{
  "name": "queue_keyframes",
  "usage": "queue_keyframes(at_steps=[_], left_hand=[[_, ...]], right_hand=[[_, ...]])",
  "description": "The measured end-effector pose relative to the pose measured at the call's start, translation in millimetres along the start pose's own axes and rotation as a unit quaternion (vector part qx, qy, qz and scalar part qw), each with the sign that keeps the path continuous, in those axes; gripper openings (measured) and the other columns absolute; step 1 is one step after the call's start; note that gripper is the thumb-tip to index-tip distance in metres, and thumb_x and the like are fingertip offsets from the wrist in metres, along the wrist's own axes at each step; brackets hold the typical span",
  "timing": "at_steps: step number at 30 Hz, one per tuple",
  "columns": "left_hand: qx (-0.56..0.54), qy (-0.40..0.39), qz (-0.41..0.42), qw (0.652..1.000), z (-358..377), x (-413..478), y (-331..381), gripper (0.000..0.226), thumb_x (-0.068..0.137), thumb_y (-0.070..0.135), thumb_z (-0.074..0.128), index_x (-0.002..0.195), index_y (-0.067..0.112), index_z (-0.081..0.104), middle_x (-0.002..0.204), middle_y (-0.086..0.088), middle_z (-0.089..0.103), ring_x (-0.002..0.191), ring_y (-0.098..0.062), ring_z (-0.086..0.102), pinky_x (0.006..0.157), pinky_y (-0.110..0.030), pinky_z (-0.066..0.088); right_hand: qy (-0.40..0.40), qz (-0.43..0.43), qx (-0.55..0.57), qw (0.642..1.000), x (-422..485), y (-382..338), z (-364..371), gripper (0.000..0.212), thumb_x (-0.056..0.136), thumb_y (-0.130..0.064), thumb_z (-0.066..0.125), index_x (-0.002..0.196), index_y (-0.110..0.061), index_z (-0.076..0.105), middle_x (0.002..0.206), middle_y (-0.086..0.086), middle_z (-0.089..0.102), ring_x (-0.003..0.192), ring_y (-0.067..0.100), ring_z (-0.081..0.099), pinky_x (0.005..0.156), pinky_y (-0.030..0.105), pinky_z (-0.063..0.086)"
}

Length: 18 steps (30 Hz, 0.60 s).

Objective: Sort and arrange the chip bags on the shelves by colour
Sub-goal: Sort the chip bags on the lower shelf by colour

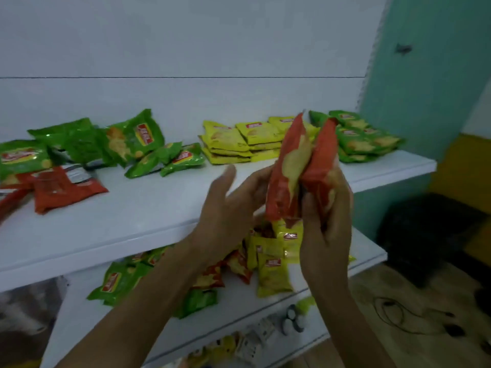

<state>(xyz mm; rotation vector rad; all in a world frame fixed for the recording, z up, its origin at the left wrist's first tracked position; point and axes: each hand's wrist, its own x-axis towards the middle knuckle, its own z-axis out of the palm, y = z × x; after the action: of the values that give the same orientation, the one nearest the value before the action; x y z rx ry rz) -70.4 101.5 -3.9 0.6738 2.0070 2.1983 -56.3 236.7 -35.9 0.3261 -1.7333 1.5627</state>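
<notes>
A person stands at a white top shelf (pixel 146 208) with both hands raised in front of it, close together. The right hand (pixel 326 229) is clamped around the lower ends of two red bags (pixel 287 176), holding them upright side by side, their tops level with the bags at the back of the shelf. The left hand (pixel 228 205) is spread, thumb up and fingers fairly straight, its fingertips against the left side of the nearer held bag; it grips nothing. On the top shelf, at the far left, a red pile (pixel 61 189) lies flat near the front edge. Behind it and to its right, loose green bags (pixel 106 142) lie scattered and overlapping. Towards the middle, a yellow stack (pixel 239 142) sits neatly in layers against the white back wall (pixel 186 49). At the right end, partly hidden by the held bags, is a green stack (pixel 364 139). Below, on the lower shelf (pixel 239 309), a mixed heap lies unsorted: green packs (pixel 117 280) on the left, red packs (pixel 212 277) in the middle partly behind the left forearm, and yellow packs (pixel 271 272) on the right beneath the hands. Further down are small pale items, too blurred to identify. To the right are a teal wall (pixel 425 75), a dark box (pixel 425 235) and a wooden floor (pixel 398 301) with a thin cable (pixel 393 309) lying on it.
</notes>
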Motion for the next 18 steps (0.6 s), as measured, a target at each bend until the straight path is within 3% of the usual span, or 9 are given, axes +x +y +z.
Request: queue_keyframes(at_steps=[2,3,5,7,9,13,16,18], left_hand=[[-0.271,-0.075,-0.079,0.956,35,9,2,0.100,0.072,0.081,0.046,0.140,0.009,0.048,0.144,-0.019,0.047,0.135,-0.033,0.044,0.110,-0.062,0.030],[-0.309,-0.079,-0.111,0.941,54,16,-2,0.098,0.074,0.083,0.040,0.137,0.008,0.053,0.141,-0.020,0.050,0.130,-0.037,0.048,0.107,-0.060,0.035],[-0.321,-0.068,-0.167,0.930,93,26,-13,0.093,0.080,0.081,0.032,0.129,0.008,0.061,0.133,-0.020,0.058,0.121,-0.037,0.057,0.103,-0.056,0.042],[-0.314,-0.079,-0.188,0.927,137,31,-22,0.077,0.086,0.066,0.039,0.128,0.007,0.062,0.130,-0.020,0.059,0.117,-0.035,0.059,0.103,-0.053,0.042],[-0.279,-0.081,-0.181,0.939,177,32,-31,0.059,0.081,0.040,0.052,0.130,0.007,0.060,0.131,-0.020,0.059,0.114,-0.033,0.059,0.103,-0.051,0.043],[-0.274,-0.127,-0.167,0.938,251,33,-55,0.063,0.068,0.000,0.049,0.129,0.014,0.057,0.128,-0.013,0.062,0.105,-0.028,0.062,0.088,-0.039,0.053],[-0.300,-0.136,-0.154,0.931,302,37,-67,0.079,0.061,-0.013,0.046,0.136,0.010,0.047,0.125,-0.018,0.061,0.089,-0.025,0.067,0.069,-0.030,0.056],[-0.310,-0.123,-0.152,0.931,330,37,-74,0.081,0.059,-0.013,0.044,0.137,0.008,0.047,0.118,-0.017,0.062,0.078,-0.021,0.068,0.062,-0.027,0.056]], right_hand=[[-0.011,-0.087,-0.137,0.987,-1,9,-56,0.056,0.093,-0.026,0.046,0.145,-0.036,0.032,0.152,0.002,0.033,0.140,0.024,0.033,0.106,0.055,0.037],[-0.022,-0.130,-0.208,0.969,-3,14,-82,0.060,0.088,-0.018,0.048,0.145,-0.032,0.034,0.152,0.002,0.032,0.141,0.026,0.030,0.108,0.057,0.033],[-0.057,-0.210,-0.325,0.920,-7,14,-126,0.062,0.083,-0.014,0.051,0.143,-0.026,0.037,0.152,0.003,0.031,0.145,0.024,0.023,0.118,0.053,0.016],[-0.071,-0.236,-0.377,0.893,-13,17,-168,0.057,0.087,-0.020,0.050,0.142,-0.026,0.037,0.153,0.003,0.029,0.147,0.020,0.018,0.119,0.047,0.007],[-0.063,-0.207,-0.390,0.895,-21,21,-210,0.053,0.091,-0.024,0.045,0.143,-0.029,0.036,0.154,0.000,0.028,0.147,0.019,0.017,0.118,0.048,0.009],[-0.012,-0.153,-0.367,0.918,-30,22,-279,0.058,0.087,-0.018,0.042,0.143,-0.029,0.034,0.153,0.002,0.029,0.146,0.023,0.021,0.112,0.059,0.026],[0.035,-0.081,-0.318,0.944,-29,13,-317,0.055,0.091,-0.027,0.042,0.145,-0.023,0.030,0.154,0.006,0.027,0.145,0.022,0.021,0.108,0.058,0.032],[0.038,-0.084,-0.333,0.938,-34,12,-339,0.055,0.096,-0.040,0.042,0.145,-0.018,0.032,0.154,0.010,0.028,0.145,0.023,0.021,0.108,0.059,0.030]])
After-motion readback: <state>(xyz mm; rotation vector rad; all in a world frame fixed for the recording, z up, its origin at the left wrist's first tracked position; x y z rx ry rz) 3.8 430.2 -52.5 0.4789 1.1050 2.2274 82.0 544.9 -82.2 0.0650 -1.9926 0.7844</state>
